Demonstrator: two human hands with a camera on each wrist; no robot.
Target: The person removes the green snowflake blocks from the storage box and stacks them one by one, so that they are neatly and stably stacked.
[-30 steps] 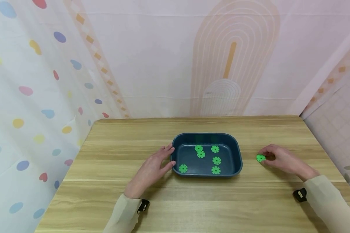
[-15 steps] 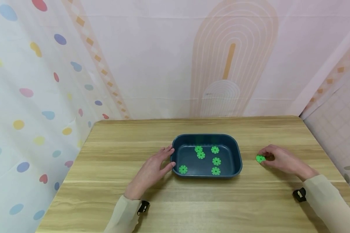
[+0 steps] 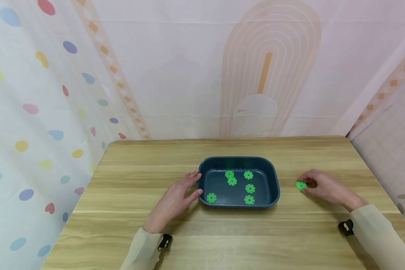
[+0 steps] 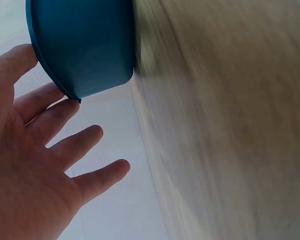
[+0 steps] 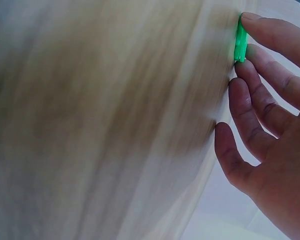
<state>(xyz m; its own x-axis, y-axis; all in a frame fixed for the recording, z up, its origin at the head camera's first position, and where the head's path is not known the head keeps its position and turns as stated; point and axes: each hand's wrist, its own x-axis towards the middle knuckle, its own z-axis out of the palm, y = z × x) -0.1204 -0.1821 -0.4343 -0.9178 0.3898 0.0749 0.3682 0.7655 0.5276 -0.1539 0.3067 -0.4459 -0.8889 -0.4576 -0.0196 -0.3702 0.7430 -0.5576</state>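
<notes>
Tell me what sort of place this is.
Likely a curtained-off indoor work corner: patterned cloth hangs behind and beside a wood-grain table, which bears a dark blue tray holding green notched discs.

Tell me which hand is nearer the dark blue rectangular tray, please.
The left hand, touching the tray at its left end; the right hand is apart, to the right.
</notes>
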